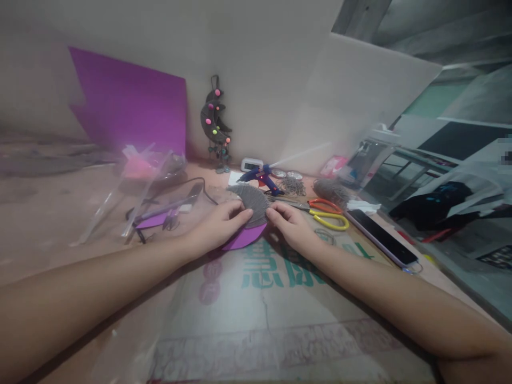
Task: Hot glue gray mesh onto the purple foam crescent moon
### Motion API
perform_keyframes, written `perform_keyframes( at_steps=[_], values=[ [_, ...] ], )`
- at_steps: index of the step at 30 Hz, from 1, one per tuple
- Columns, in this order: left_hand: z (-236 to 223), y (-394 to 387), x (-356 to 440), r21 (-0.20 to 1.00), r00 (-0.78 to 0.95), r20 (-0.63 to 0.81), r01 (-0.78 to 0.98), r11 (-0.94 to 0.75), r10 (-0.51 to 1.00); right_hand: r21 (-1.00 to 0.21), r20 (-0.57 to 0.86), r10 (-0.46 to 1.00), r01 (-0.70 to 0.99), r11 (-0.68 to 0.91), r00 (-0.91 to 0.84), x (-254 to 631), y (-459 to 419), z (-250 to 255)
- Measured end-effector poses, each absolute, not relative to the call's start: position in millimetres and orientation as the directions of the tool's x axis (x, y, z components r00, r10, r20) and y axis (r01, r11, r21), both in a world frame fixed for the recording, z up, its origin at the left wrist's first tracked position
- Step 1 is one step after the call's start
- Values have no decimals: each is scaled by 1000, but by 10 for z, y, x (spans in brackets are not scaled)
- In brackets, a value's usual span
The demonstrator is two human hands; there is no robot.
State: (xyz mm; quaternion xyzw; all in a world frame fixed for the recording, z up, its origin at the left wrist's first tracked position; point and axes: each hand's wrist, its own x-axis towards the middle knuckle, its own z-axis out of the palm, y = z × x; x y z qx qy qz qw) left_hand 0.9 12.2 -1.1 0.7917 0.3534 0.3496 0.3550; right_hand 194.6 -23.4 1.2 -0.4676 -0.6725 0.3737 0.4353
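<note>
Purple crescent (245, 237), partly wrapped in gray cord (253, 205), sits between the left hand (234, 217) and right hand (285, 216), each pinching an edge, thumb and fingers nearly closed. Beyond the grip lies a blue glue gun (262, 177); right of it, scissors (328, 212).

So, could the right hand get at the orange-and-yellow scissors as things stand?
Probably yes: the scissors lie close beside the right hand, handles uncovered, though its fingers would first have to leave the grey-and-purple piece.
</note>
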Motion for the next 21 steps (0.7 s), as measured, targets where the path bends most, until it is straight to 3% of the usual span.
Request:
perform_keyframes(
  at_steps=[10,21],
  values=[
    [-13,126,32,794,491,316,333,-509,812,-847,290,937,403,346,-194,1958,-211,-14],
    [-91,160,45,810,492,306,315,-494,815,-863,250,943,390,320,-219,1979,-216,-27]
  ],
)
